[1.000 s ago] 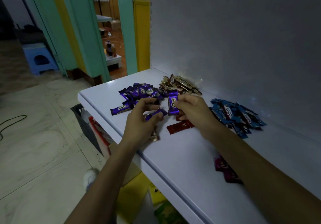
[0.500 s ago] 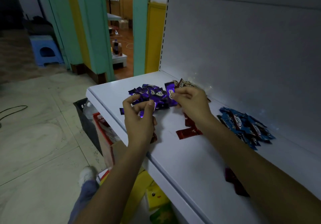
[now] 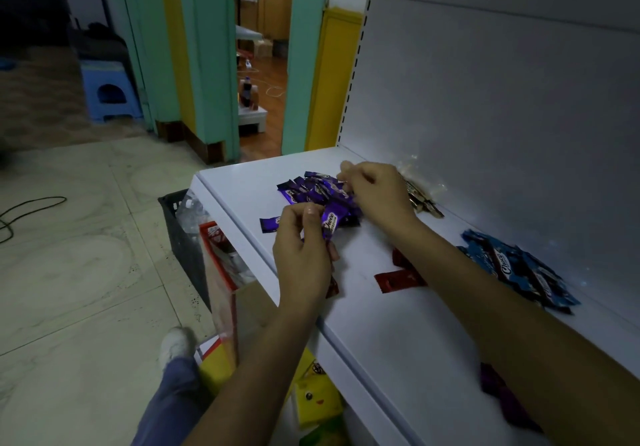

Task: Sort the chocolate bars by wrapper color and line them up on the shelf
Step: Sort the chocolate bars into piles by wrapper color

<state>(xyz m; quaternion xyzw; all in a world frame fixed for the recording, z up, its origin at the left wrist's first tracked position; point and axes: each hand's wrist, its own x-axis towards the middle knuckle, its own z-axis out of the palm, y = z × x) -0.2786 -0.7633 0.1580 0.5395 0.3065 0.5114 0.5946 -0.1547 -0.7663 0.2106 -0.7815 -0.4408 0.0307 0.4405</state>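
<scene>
While the purple bars (image 3: 318,191) are lying heaped towards the left end of the shelf (image 3: 398,328), one purple bar (image 3: 330,224) is being pinched in the left hand (image 3: 303,255), with fingers and thumb curling narrowly round it just beside the heap. Each bar is judged light, thin and crinkly, with a slippery foil wrap; taking it by the long edges or a crimped end is looking safest. The right hand (image 3: 375,193) is reaching over the heap's far side, fingers curled close; whether it is pinching a bar cannot be told. Gold bars (image 3: 424,201) are lying behind it, red bars (image 3: 398,279) nearer the front, and blue bars (image 3: 519,272) well apart to the right.
</scene>
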